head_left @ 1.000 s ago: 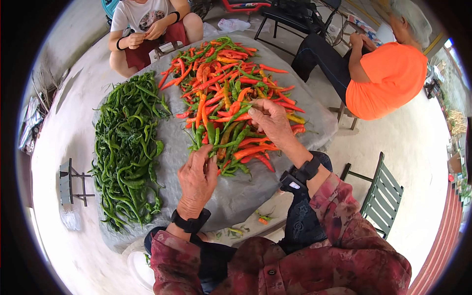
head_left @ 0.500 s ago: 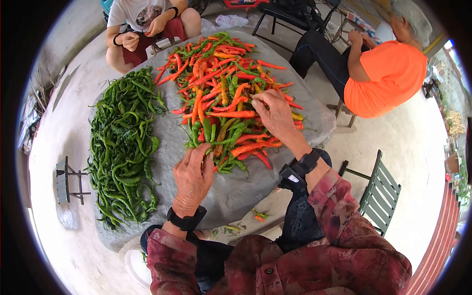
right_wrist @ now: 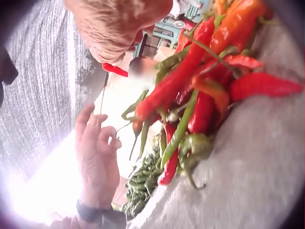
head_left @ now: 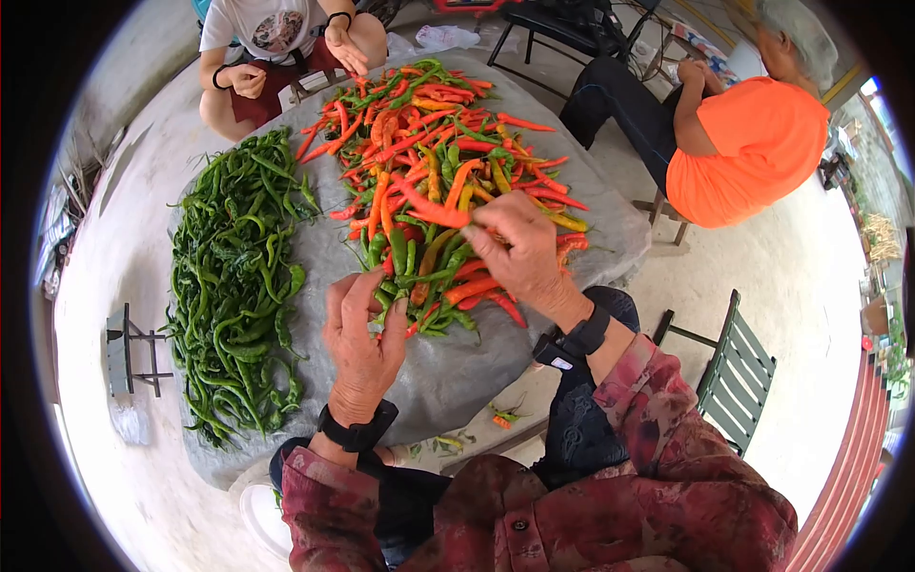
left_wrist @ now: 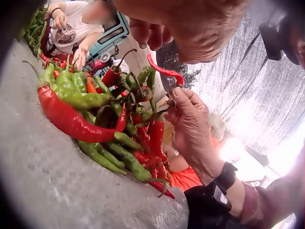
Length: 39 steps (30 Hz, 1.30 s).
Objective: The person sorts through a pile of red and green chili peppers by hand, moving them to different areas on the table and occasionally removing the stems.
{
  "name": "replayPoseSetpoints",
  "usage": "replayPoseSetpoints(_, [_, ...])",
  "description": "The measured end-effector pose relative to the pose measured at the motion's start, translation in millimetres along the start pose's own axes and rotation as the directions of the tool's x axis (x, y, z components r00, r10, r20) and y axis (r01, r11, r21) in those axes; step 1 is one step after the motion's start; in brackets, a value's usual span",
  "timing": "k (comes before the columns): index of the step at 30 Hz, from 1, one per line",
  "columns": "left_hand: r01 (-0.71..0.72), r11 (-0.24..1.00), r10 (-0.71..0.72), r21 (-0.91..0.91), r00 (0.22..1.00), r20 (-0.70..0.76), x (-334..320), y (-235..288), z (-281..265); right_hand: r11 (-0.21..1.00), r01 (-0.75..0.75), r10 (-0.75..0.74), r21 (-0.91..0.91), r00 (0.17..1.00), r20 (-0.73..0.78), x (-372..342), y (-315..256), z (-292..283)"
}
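Note:
My right hand (head_left: pixel 522 250) pinches a long red chili pepper (head_left: pixel 431 205) by its stem end, above the heap of red, orange and green peppers (head_left: pixel 410 143). In the left wrist view, the same red pepper (left_wrist: pixel 164 71) stands out curved from the thumb and fingertips of the right hand (left_wrist: pixel 193 124). My left hand (head_left: pixel 360 329) is at the near left edge of that heap, fingers loosely bent and thumb apart, beside some green peppers (head_left: pixel 405 257). The right wrist view shows the left hand (right_wrist: pixel 97 157) with no pepper in its fingers.
A pile of green peppers (head_left: pixel 233 296) lies on the left of the grey sheet (head_left: pixel 448 377). A person in a white shirt (head_left: pixel 272 33) sits opposite; one in an orange shirt (head_left: pixel 753 153) sits at right. A slatted chair (head_left: pixel 739 372) stands at right, a white bucket (head_left: pixel 262 520) below.
My right hand has drawn a red pepper up off the heap towards me. My left hand has moved slightly left and its fingers have spread. The person opposite now reaches to the heap.

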<state>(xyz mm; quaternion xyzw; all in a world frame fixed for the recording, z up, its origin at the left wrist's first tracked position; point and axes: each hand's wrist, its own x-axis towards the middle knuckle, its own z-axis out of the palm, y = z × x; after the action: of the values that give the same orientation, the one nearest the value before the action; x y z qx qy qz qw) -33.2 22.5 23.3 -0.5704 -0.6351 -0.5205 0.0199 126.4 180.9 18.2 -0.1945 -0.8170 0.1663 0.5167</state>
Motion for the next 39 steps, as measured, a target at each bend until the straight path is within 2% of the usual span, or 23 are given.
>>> replayPoseSetpoints(1, [-0.007, 1.0, 0.007, -0.006, 1.0, 0.006, 0.6, -0.1, 1.3, 0.997, 0.069, -0.07, 0.018, 0.995, 0.067, -2.0, -10.3, 1.8])
replayPoseSetpoints(2, [-0.089, 0.996, 0.089, 0.011, 0.996, -0.004, 1.3, -1.1, 2.1, 0.994, 0.101, -0.104, 0.027, 0.989, 0.107, -7.3, -18.8, 6.3])
replayPoseSetpoints(3, [-0.172, 0.985, 0.173, 0.027, 0.985, -0.013, 2.3, -2.3, 2.9, 0.986, 0.159, -0.165, 0.056, 0.979, 0.12, -10.0, -25.5, 10.6])
replayPoseSetpoints(4, [-0.182, 0.983, 0.182, 0.015, 0.983, -0.007, 3.4, -4.6, 1.8, 0.973, 0.216, -0.225, 0.085, 0.965, 0.132, -11.9, -30.2, 13.4])
replayPoseSetpoints(6, [-0.287, 0.954, 0.262, 0.08, 0.936, 0.236, 4.4, -8.9, -1.8, 0.971, 0.219, -0.232, 0.099, 0.96, 0.155, -18.7, -34.6, 17.5])
replayPoseSetpoints(12, [-0.273, 0.956, 0.245, 0.111, 0.945, 0.215, 2.4, -13.1, -2.3, 0.967, 0.23, -0.249, 0.114, 0.948, 0.199, -17.5, -28.7, 8.9])
replayPoseSetpoints(15, [-0.222, 0.95, 0.202, 0.221, 0.973, 0.11, 4.5, -19.1, -5.7, 0.978, 0.206, -0.209, 0.036, 0.961, 0.18, -12.6, -9.5, 0.7])
replayPoseSetpoints(17, [-0.187, 0.958, 0.173, 0.216, 0.981, 0.082, 5.1, -25.4, -6.7, 0.997, -0.035, 0.034, -0.062, 0.999, -0.015, -7.9, 13.4, -9.4])
replayPoseSetpoints(18, [-0.155, 0.966, 0.148, 0.205, 0.988, 0.048, 6.3, -27.2, -7.1, 0.998, -0.033, 0.032, -0.055, 0.999, -0.014, -7.6, 24.2, -14.6])
replayPoseSetpoints(20, [-0.159, 0.964, 0.153, 0.215, 0.987, 0.046, 9.2, -23.3, -5.9, 0.967, -0.235, 0.237, -0.102, 0.971, 0.014, -9.7, 39.6, -24.7])
replayPoseSetpoints(21, [-0.178, 0.962, 0.166, 0.208, 0.983, 0.074, 9.6, -21.5, -4.3, 0.967, -0.235, 0.238, -0.101, 0.971, 0.016, -12.2, 39.2, -28.1])
replayPoseSetpoints(23, [-0.182, 0.969, 0.168, 0.167, 0.981, 0.094, 7.9, -20.2, 2.4, 0.965, -0.144, 0.19, -0.219, 0.96, 0.206, -17.4, 37.5, -30.8])
replayPoseSetpoints(24, [-0.18, 0.969, 0.166, 0.17, 0.982, 0.093, 6.6, -18.6, 5.8, 0.966, -0.143, 0.189, -0.216, 0.96, 0.209, -20.2, 37.4, -28.7])
replayPoseSetpoints(26, [-0.212, 0.966, 0.186, 0.15, 0.968, 0.166, 4.9, -15.9, 10.1, 0.948, -0.041, 0.133, -0.316, 0.952, 0.277, -25.9, 38.4, -23.8])
replayPoseSetpoints(30, [-0.287, 0.926, 0.211, 0.247, 0.933, 0.292, 1.8, -18.5, 16.9, 0.939, -0.069, 0.184, -0.337, 0.929, 0.321, -24.6, 36.9, -20.5])
replayPoseSetpoints(32, [-0.298, 0.918, 0.209, 0.262, 0.924, 0.319, -1.2, -19.4, 16.2, 0.91, -0.08, 0.239, -0.406, 0.903, 0.358, -23.8, 34.2, -20.5])
replayPoseSetpoints(36, [-0.329, 0.902, 0.211, 0.279, 0.901, 0.379, -3.7, -17.2, 15.2, 0.899, -0.078, 0.25, -0.43, 0.9, 0.358, -22.0, 32.8, -16.7])
replayPoseSetpoints(38, [-0.331, 0.901, 0.213, 0.28, 0.9, 0.381, -4.8, -15.4, 14.7, 0.901, -0.215, 0.327, -0.376, 0.907, 0.266, -16.7, 26.1, -13.6])
replayPoseSetpoints(39, [-0.335, 0.899, 0.215, 0.28, 0.898, 0.384, -5.4, -15.2, 14.3, 0.903, -0.213, 0.326, -0.373, 0.906, 0.271, -14.1, 23.2, -13.5])
